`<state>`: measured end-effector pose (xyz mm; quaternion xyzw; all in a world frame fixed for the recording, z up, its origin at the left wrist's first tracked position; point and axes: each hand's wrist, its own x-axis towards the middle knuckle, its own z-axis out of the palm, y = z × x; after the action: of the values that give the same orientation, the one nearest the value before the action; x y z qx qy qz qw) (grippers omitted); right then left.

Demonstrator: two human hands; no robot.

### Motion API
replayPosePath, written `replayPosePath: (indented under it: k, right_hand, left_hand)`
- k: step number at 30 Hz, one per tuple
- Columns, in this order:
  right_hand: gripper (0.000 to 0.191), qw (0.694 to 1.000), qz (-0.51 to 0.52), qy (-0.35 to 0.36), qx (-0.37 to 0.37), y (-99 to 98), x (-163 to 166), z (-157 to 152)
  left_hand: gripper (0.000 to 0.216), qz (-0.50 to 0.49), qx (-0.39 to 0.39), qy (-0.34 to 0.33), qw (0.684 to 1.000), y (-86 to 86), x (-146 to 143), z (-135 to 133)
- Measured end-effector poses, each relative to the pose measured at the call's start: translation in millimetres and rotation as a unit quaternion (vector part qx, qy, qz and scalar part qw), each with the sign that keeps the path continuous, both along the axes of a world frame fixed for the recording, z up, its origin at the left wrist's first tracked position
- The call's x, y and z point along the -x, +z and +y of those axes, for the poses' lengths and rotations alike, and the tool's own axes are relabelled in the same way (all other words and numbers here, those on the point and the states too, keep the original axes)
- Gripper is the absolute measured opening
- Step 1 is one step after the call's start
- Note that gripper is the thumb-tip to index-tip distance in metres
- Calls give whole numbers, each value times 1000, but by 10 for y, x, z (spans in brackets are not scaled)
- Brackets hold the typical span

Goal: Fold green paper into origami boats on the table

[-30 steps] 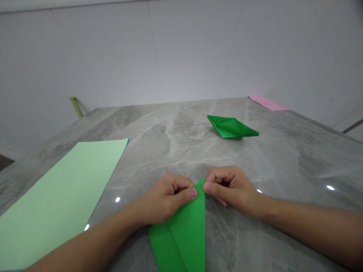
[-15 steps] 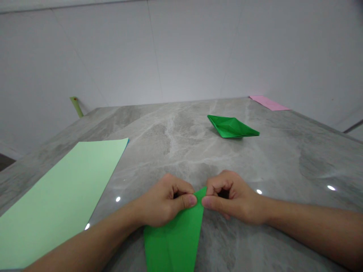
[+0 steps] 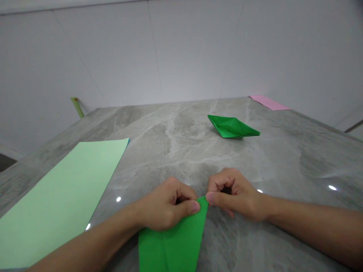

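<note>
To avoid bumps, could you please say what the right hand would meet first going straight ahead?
Past the green paper at its fingertips, the left hand probably comes first, though depth is unclear.

Looked across a glossy, white-veined grey tabletop [image 3: 170, 139] to a plain pale wall [image 3: 193, 49], crossed by thin seams [image 3: 153, 41] and edged above by a lighter strip [image 3: 56, 4]. Caught small bright reflections [image 3: 332, 187] of light across the nearer half.
</note>
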<state>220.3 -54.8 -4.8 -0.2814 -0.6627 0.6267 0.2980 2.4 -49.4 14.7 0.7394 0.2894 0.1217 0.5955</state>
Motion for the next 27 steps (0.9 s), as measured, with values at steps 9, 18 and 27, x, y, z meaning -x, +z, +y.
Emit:
replayPosePath:
  k: [9,18,27]
  right_hand:
    - [35,999,-6,-48,23,11,45,-11]
    - [39,999,-16,-26,21,20,58,-7]
    - [37,999,-13,-10,44,7,50,-8]
  left_hand:
    - [43,-30,-29,43,998,-57,-34,-39]
    - [41,-53,-68,100,991,-74,-65,-70]
    - [40,-29,-119,127,984,-79,-64,-60]
